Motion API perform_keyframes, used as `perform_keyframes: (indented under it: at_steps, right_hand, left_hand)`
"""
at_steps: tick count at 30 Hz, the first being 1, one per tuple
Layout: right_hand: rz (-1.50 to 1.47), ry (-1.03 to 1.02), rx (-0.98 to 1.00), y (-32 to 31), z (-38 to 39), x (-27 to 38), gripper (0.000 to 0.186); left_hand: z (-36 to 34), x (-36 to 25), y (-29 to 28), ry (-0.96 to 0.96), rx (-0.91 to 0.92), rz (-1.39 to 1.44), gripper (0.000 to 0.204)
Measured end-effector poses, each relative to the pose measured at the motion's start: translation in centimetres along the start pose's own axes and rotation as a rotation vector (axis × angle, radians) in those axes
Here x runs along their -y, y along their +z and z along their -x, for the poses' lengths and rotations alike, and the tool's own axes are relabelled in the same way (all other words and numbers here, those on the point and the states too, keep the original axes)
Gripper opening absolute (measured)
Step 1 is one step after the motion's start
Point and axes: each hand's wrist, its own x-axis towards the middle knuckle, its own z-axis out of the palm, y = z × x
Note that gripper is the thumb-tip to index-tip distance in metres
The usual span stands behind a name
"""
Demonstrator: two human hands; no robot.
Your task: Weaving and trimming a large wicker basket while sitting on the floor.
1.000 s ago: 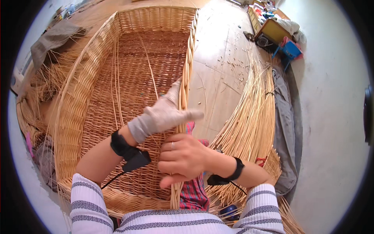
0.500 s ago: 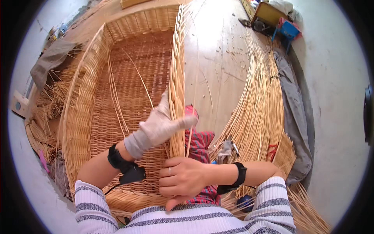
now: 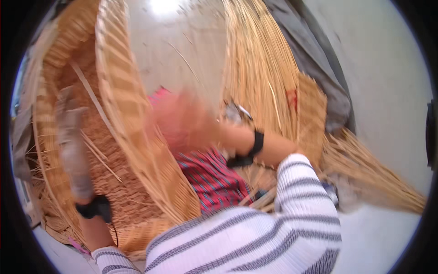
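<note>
A large rectangular wicker basket lies tilted at the left, its near right wall running diagonally toward me. My left hand, in a pale glove, is over the basket's inside, close to its left wall. Motion smears its fingers. Just outside the right wall is my bare right hand, blurred too; whether it touches the wall or holds anything does not show. Below that hand, red plaid cloth lies against the basket. A few loose pale rods rest on the basket's brown woven bottom.
A long bundle of wicker rods fans out on the floor to the right. Beside it are a woven panel and grey cloth. A small grey-and-metal thing lies near my right wrist. More rods spread at the right.
My left hand has left the basket's rim and moved left over the inside. My right hand has risen from the rim's near end. The basket appears swung leftward as the view turned.
</note>
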Motion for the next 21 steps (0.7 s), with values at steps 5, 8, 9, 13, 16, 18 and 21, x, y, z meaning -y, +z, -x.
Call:
perform_keyframes:
  at_steps: [5, 8, 9, 13, 16, 18, 21]
  right_hand:
    - [0.172, 1.574, -0.077, -10.4, 21.7, -19.8, 0.041]
    - [0.597, 1.617, 0.545, -7.5, 34.6, -17.2, 0.041]
    - [0.54, 1.57, 0.691, -4.6, 34.6, -15.3, 0.037]
    - [0.433, 1.811, 0.358, -0.1, 36.9, -9.5, 0.038]
    - [0.416, 1.973, 0.049, 1.4, 40.6, -10.0, 0.04]
    - [0.505, 1.877, 0.038, 2.8, 38.9, -10.7, 0.041]
    - [0.483, 1.736, -0.004, 1.9, 38.4, -12.4, 0.047]
  left_hand:
    - [-5.6, 11.1, -0.8, 0.207, -0.083, 0.364, 0.065]
    - [-4.5, 14.9, 4.3, -0.209, 0.092, 0.657, 0.082]
    - [-3.8, 16.4, 4.5, -0.247, 0.046, 0.498, 0.082]
    - [-4.2, 13.5, 8.0, 0.002, 0.05, 0.144, 0.08]
    - [-4.7, 12.3, 10.3, 0.112, -0.018, 0.047, 0.08]
    - [-4.2, 12.7, 10.2, 0.062, -0.036, -0.009, 0.075]
    - [-4.6, 13.5, 10.0, 0.144, -0.067, 0.218, 0.06]
